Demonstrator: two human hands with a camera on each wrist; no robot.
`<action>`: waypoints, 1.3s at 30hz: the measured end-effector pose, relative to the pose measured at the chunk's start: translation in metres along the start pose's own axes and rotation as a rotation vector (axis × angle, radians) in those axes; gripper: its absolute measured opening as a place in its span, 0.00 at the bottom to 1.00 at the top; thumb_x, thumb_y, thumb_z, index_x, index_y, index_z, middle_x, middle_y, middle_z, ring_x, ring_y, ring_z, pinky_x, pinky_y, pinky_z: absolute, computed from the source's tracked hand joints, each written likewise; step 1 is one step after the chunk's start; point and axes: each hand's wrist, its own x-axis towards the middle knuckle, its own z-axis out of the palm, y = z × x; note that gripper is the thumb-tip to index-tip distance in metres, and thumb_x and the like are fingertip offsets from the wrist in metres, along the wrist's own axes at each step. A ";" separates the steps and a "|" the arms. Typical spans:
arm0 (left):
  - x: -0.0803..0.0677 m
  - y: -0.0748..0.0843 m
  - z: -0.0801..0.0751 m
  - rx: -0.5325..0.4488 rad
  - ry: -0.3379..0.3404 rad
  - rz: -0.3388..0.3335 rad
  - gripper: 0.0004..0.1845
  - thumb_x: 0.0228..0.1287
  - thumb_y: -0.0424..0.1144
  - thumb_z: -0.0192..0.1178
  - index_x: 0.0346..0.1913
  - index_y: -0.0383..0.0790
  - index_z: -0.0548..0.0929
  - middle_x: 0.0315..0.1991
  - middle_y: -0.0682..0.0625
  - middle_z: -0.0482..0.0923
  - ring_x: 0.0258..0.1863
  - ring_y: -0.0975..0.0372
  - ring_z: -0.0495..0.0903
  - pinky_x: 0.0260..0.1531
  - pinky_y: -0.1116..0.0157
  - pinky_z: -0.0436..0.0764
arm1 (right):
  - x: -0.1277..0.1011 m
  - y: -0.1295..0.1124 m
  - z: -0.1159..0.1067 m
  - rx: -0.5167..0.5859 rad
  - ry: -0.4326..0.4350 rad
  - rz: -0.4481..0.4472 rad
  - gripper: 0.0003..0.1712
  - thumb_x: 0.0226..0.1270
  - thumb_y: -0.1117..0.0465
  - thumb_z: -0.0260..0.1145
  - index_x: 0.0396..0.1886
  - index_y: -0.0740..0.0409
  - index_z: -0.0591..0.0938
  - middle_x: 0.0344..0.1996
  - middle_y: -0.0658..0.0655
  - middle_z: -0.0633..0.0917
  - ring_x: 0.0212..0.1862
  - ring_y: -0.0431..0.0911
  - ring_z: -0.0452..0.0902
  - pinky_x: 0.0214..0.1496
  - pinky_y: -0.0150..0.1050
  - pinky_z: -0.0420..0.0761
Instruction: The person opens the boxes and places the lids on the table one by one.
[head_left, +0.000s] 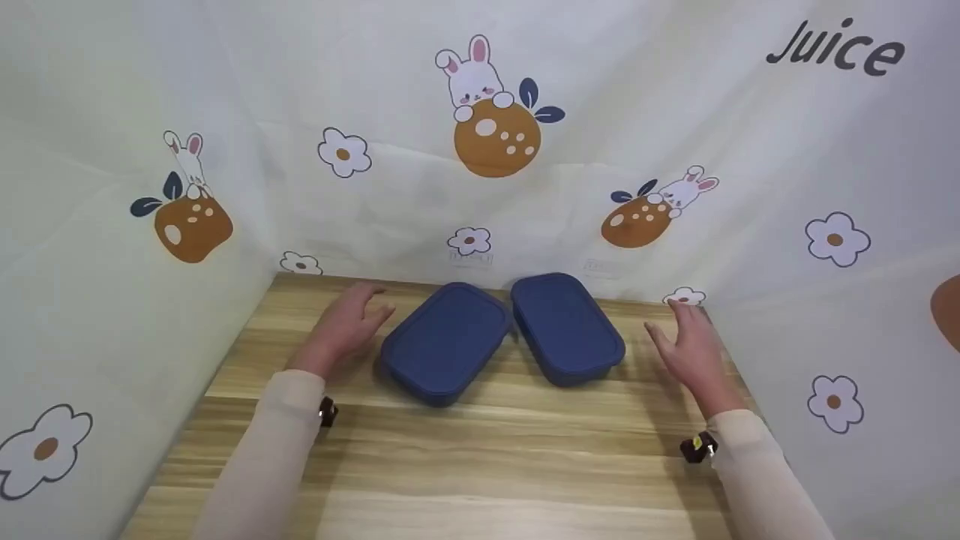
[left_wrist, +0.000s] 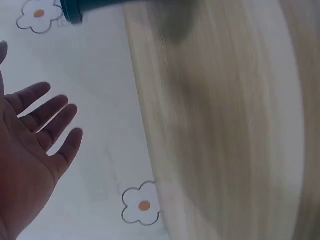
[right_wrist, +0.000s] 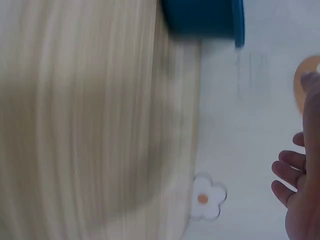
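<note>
Two dark blue lidded boxes stand on the wooden table in the head view, set at angles with their far ends close together. My left hand (head_left: 347,324) is just left of the left box (head_left: 448,341), its fingers spread and nothing in them. To the right of the right box (head_left: 568,326), a wider gap away, my right hand (head_left: 688,350) hovers with loose fingers, also holding nothing. In the left wrist view the left palm (left_wrist: 25,145) faces the camera, with a box edge (left_wrist: 102,4) at the top. A box (right_wrist: 202,17) also shows atop the right wrist view.
Pale cloth walls (head_left: 390,210) printed with rabbits, oranges and flowers enclose the table at the back and both sides. The wood-grain tabletop (head_left: 510,465) extends toward the viewer in front of the boxes. A small dark device sits on each wrist.
</note>
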 end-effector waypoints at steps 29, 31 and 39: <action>-0.028 0.007 0.035 -0.512 -0.232 -0.098 0.54 0.71 0.56 0.76 0.88 0.40 0.59 0.87 0.36 0.57 0.84 0.38 0.60 0.81 0.40 0.62 | -0.072 -0.229 0.105 0.682 -0.400 0.100 0.66 0.71 0.45 0.81 0.88 0.71 0.50 0.84 0.77 0.60 0.83 0.70 0.58 0.83 0.62 0.64; -0.029 0.005 0.036 -0.531 -0.250 -0.105 0.55 0.69 0.55 0.77 0.89 0.41 0.57 0.88 0.37 0.55 0.84 0.40 0.59 0.81 0.40 0.61 | -0.072 -0.239 0.115 0.699 -0.415 0.117 0.69 0.70 0.44 0.81 0.89 0.71 0.47 0.85 0.77 0.57 0.84 0.70 0.55 0.84 0.62 0.62; -0.033 0.001 0.036 -0.514 -0.326 -0.113 0.68 0.58 0.55 0.84 0.92 0.49 0.48 0.89 0.37 0.50 0.84 0.40 0.57 0.82 0.38 0.55 | -0.069 -0.265 0.146 0.764 -0.393 0.191 0.78 0.64 0.45 0.86 0.90 0.69 0.40 0.88 0.74 0.48 0.88 0.64 0.45 0.88 0.57 0.52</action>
